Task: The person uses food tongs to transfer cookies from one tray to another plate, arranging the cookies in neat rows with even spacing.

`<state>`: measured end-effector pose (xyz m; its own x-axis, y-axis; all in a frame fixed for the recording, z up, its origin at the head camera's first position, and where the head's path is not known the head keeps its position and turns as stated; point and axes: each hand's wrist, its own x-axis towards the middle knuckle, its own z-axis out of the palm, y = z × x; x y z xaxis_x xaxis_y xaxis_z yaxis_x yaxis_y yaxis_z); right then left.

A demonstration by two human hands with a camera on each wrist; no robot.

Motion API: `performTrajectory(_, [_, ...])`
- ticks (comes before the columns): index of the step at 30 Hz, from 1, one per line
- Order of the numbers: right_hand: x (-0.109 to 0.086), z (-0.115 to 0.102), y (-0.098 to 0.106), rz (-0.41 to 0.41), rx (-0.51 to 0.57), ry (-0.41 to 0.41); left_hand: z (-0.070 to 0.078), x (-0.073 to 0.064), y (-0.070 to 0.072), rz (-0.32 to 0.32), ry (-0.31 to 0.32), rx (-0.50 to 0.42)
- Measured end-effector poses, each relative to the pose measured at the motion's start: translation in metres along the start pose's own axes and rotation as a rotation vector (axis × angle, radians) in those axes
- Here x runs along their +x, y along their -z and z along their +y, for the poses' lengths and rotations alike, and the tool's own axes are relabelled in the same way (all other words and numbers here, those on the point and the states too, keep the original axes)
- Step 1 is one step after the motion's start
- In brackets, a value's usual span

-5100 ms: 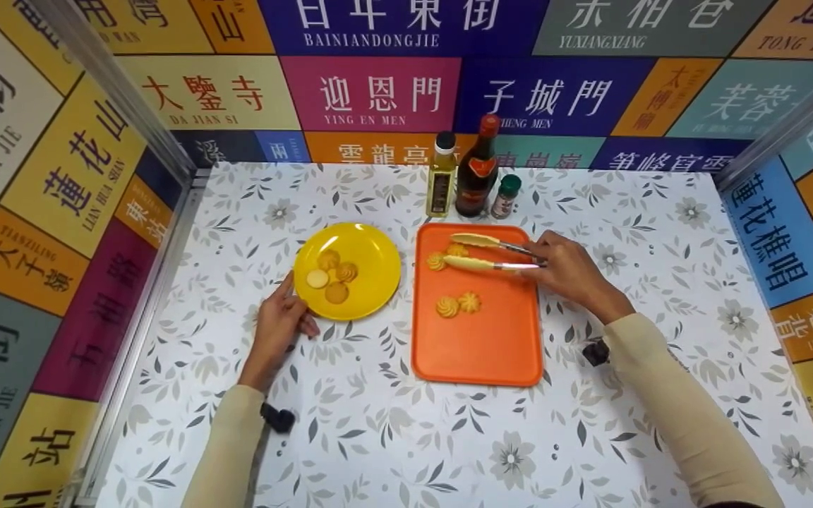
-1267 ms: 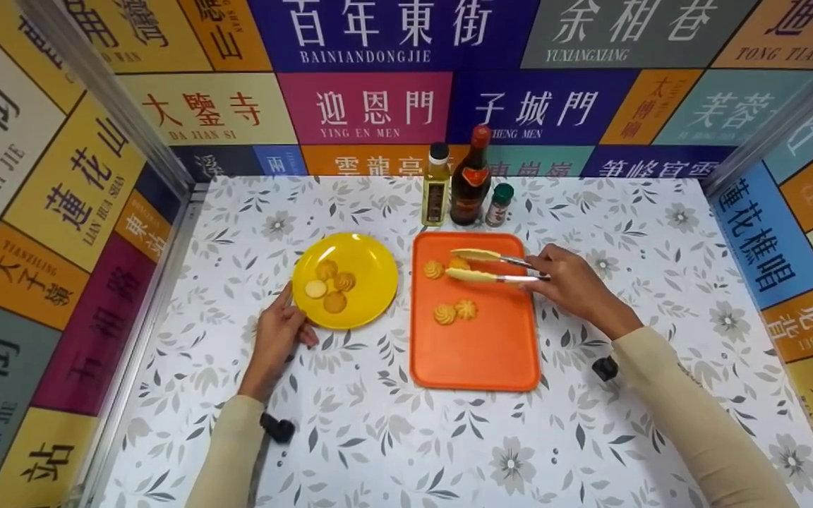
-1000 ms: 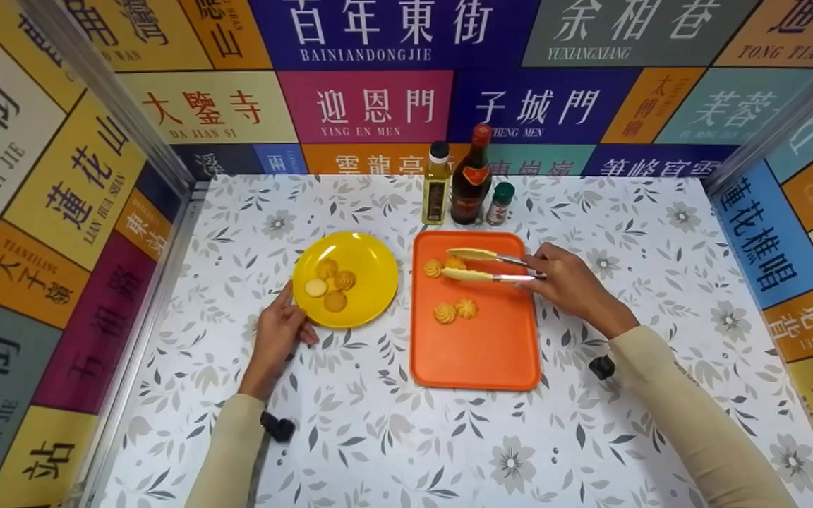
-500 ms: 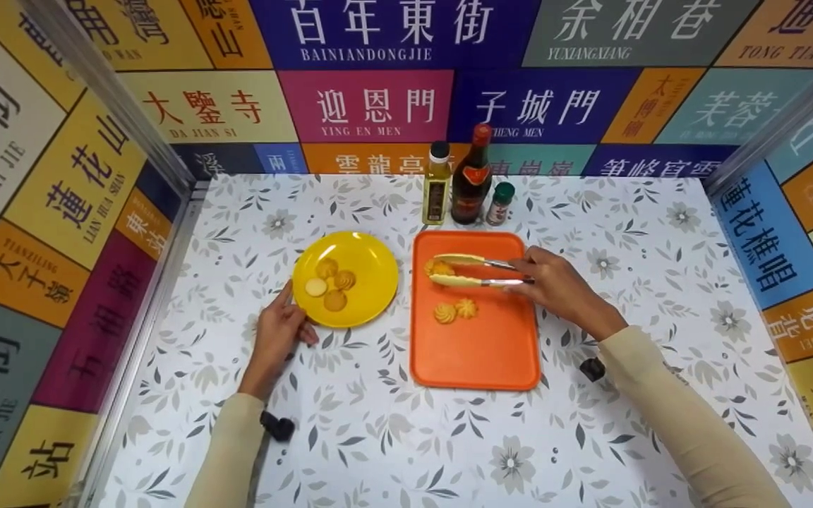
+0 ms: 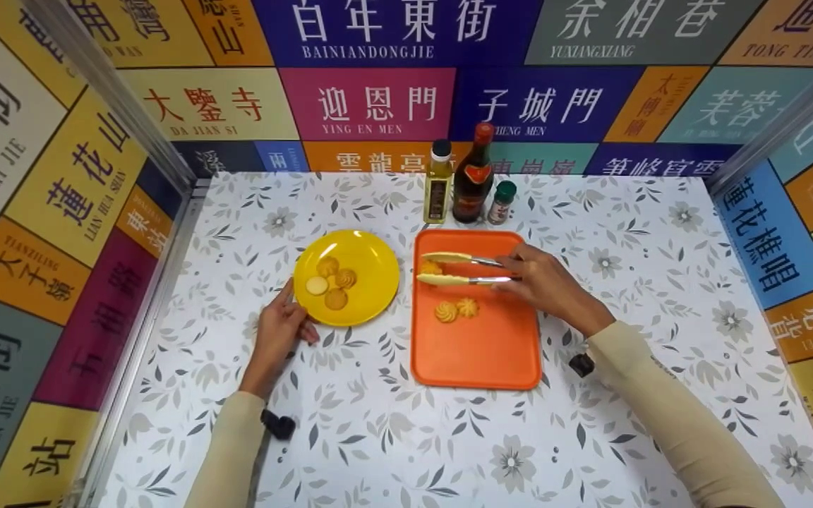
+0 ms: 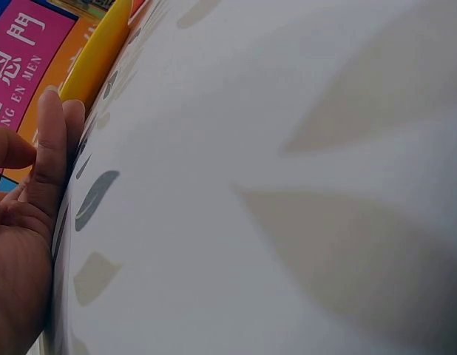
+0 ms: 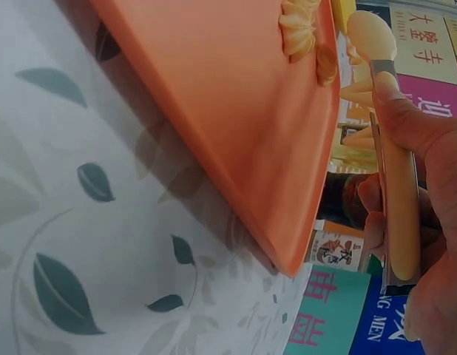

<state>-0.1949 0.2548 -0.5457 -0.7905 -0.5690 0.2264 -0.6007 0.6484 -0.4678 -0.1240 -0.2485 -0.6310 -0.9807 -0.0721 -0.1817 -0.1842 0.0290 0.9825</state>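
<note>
My left hand (image 5: 279, 331) rests on the table at the left side of a yellow plate (image 5: 371, 289), its extended fingers touching the rim. Several round butter cookies (image 5: 336, 299) sit together on the plate. My right hand (image 5: 547, 282) grips metal tongs (image 5: 480, 261) with cream-coloured tips over the orange tray (image 5: 477, 353). Between the tong tips, near the tray's upper left edge, shows a swirled cookie (image 5: 432, 268), partly hidden by them. Two more swirled cookies (image 5: 456, 309) lie side by side below the tongs. The right wrist view shows the tongs (image 7: 398, 185) held from above their handles.
Behind the tray stand an oil bottle (image 5: 437, 185), a dark red-capped bottle (image 5: 473, 176) and a small green-capped shaker (image 5: 502, 203). A strip of patterned tablecloth (image 5: 392, 353) separates plate and tray. Printed panels (image 5: 371, 106) wall the table on the back and both sides.
My right hand has moved the tongs left along the tray, and the upper right cookie has shifted left toward its neighbour between the tips. My left hand stays at the plate.
</note>
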Motion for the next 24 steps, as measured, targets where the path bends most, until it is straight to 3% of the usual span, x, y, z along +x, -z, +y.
performTrajectory(24, [0.034,-0.021,-0.018,-0.007,0.034,0.074,0.002,-0.001,0.000,0.005,0.023,-0.006])
